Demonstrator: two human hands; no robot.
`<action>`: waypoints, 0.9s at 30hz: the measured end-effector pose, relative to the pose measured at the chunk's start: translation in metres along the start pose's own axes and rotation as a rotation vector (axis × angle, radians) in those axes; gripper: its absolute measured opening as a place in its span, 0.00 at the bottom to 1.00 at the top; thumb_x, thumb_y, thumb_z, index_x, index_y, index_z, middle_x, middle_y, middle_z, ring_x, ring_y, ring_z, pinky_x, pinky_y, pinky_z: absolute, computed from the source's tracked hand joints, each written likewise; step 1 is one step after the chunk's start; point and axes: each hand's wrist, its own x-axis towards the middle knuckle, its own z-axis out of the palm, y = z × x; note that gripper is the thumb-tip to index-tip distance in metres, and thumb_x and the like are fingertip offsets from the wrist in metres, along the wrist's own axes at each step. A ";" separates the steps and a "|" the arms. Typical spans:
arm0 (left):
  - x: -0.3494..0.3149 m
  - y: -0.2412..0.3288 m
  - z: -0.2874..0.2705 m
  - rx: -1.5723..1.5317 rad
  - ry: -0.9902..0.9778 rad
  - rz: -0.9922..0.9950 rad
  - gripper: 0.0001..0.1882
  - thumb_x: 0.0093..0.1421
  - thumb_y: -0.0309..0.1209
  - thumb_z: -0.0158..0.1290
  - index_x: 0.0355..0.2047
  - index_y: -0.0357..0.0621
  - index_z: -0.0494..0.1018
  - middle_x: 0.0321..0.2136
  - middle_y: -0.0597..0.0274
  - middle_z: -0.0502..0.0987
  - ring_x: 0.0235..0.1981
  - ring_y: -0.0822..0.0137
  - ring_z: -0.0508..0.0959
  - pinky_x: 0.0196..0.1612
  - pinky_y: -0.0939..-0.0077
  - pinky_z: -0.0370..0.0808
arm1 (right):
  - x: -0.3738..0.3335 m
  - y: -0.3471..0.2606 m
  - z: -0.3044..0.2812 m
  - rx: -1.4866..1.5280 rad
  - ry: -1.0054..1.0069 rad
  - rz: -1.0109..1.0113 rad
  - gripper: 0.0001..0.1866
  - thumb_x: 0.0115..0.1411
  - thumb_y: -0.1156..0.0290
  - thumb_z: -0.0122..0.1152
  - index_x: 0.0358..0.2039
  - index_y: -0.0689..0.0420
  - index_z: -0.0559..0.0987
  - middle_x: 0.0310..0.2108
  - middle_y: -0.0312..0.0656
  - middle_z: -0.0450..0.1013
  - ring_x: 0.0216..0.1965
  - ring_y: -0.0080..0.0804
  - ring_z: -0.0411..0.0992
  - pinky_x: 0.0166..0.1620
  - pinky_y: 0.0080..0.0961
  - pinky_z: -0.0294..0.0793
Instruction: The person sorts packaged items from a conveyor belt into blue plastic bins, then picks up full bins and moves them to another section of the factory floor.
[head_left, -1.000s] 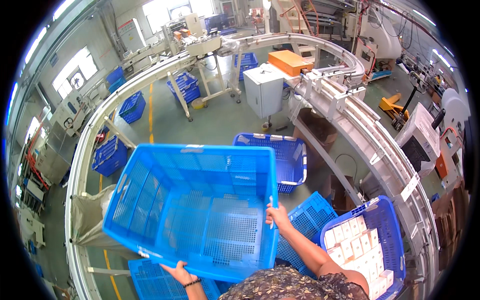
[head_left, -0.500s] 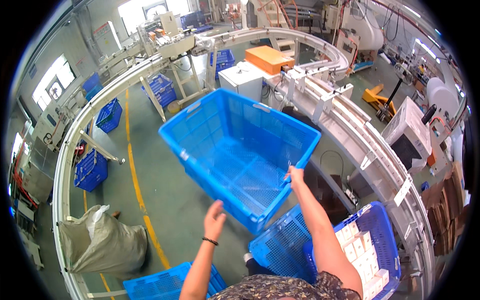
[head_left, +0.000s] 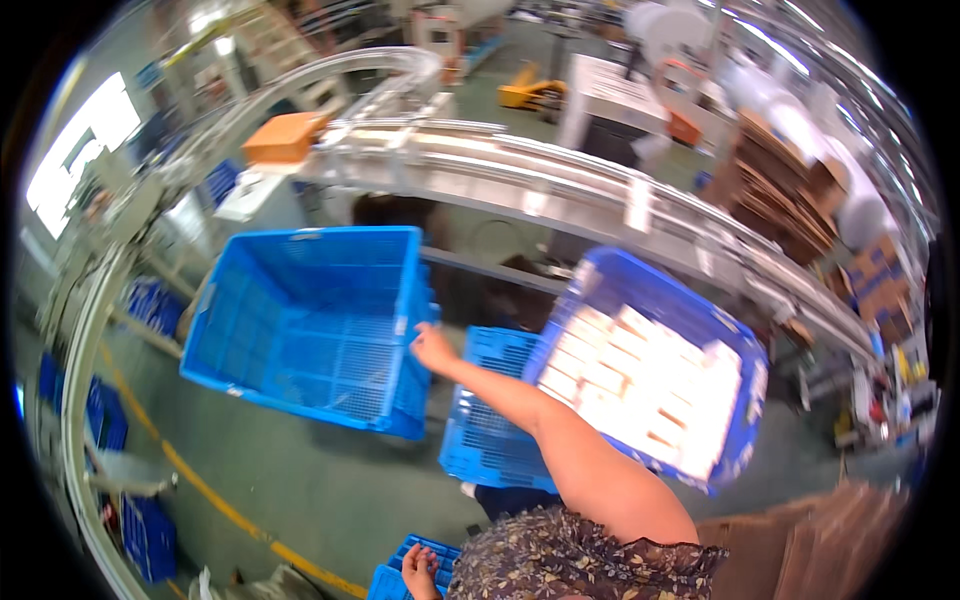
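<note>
A large light-blue plastic crate (head_left: 310, 340) stands left of centre, with nothing in it. My right hand (head_left: 434, 350) is closed on the middle of its right rim, the arm reaching across from the right. Low in the picture, by my body, my left hand (head_left: 420, 572) is open and holds nothing, its fingers slightly curled. Beneath it shows part of another blue crate (head_left: 390, 582). Between the large crate and my right arm sits a blue perforated crate (head_left: 485, 440). A darker blue crate (head_left: 570, 310) on the right holds many small white boxes (head_left: 620, 380).
A metal conveyor (head_left: 480, 165) curves across behind the crates. An orange box (head_left: 283, 138) rests on a white cabinet (head_left: 260, 200) at the far left. Flattened cardboard (head_left: 800, 540) lies at the lower right. A yellow line (head_left: 220, 505) runs along the green floor.
The view has turned to the right. The large blue crate now appears further left and lower, my right hand still at its rim. My left hand has drawn back towards my body.
</note>
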 end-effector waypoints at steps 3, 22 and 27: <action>-0.005 -0.015 0.023 0.046 -0.113 -0.010 0.16 0.66 0.26 0.53 0.55 0.40 0.72 0.43 0.57 0.81 0.38 0.66 0.82 0.40 0.74 0.80 | -0.130 -0.010 -0.068 0.021 -0.183 -0.289 0.17 0.61 0.72 0.58 0.50 0.58 0.75 0.44 0.49 0.69 0.46 0.48 0.73 0.51 0.38 0.73; 0.016 0.023 0.423 0.721 -0.023 0.367 0.55 0.52 0.53 0.66 0.62 0.16 0.56 0.63 0.28 0.61 0.63 0.37 0.65 0.65 0.58 0.64 | -0.572 0.321 -0.629 -0.465 0.786 0.697 0.48 0.61 0.51 0.65 0.66 0.77 0.56 0.61 0.66 0.64 0.63 0.53 0.65 0.66 0.37 0.60; 0.040 -0.021 0.430 0.943 0.283 0.464 0.45 0.48 0.43 0.67 0.57 0.23 0.60 0.55 0.31 0.69 0.57 0.42 0.72 0.60 0.57 0.71 | -0.512 0.390 -0.613 0.458 0.697 0.388 0.21 0.54 0.75 0.66 0.49 0.68 0.76 0.43 0.46 0.78 0.41 0.39 0.76 0.48 0.37 0.77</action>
